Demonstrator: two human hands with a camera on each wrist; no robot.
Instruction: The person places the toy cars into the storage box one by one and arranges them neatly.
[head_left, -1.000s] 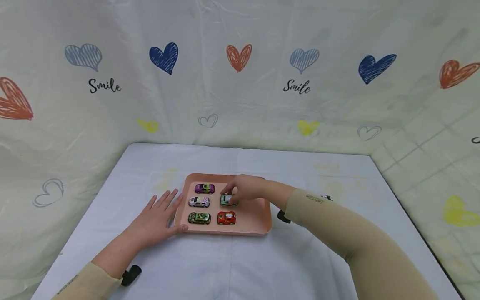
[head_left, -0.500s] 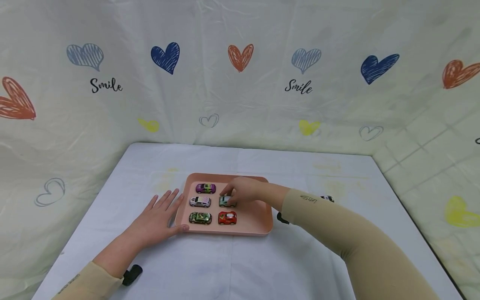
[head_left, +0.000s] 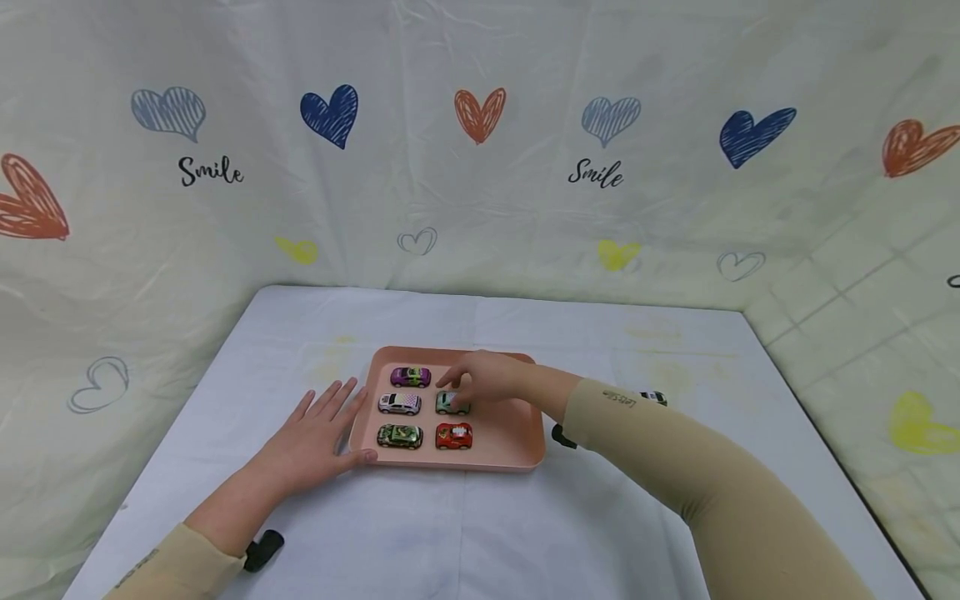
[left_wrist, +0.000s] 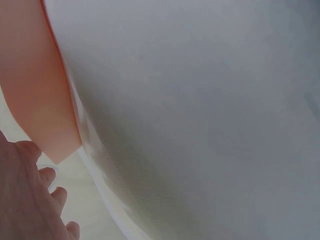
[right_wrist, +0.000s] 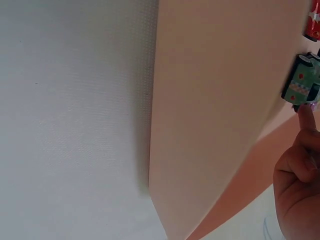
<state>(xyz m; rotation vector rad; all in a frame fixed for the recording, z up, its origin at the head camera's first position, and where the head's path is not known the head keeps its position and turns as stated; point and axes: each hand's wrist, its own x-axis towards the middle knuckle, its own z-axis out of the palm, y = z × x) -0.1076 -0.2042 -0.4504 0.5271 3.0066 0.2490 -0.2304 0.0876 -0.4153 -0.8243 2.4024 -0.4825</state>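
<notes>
Flat beside the left rim of a pink tray (head_left: 510, 450), my left hand (head_left: 311, 446) has its fingers spread, the thumb lying at the tray's near left corner. Over the tray is my right hand (head_left: 483, 379). Its index finger and thumb are at a green toy car (head_left: 448, 406), not closed around it. The right wrist view shows a fingertip touching or almost touching that green car (right_wrist: 302, 82). A purple toy car (head_left: 410, 377), a white one (head_left: 399, 404) and a camouflage-patterned one (head_left: 400, 437) form a left column; a red toy car (head_left: 453, 436) sits before the green one.
Another white and black toy car (head_left: 654, 397) lies on the white tabletop right of the tray, partly hidden by the right sleeve (head_left: 660, 450). A patterned sheet (head_left: 525, 200) hangs behind the table. The tray's right part holds no cars.
The green car has shifted slightly left in the tray. My right index finger and thumb have loosened and lifted a little from it. The left hand stays in place.
</notes>
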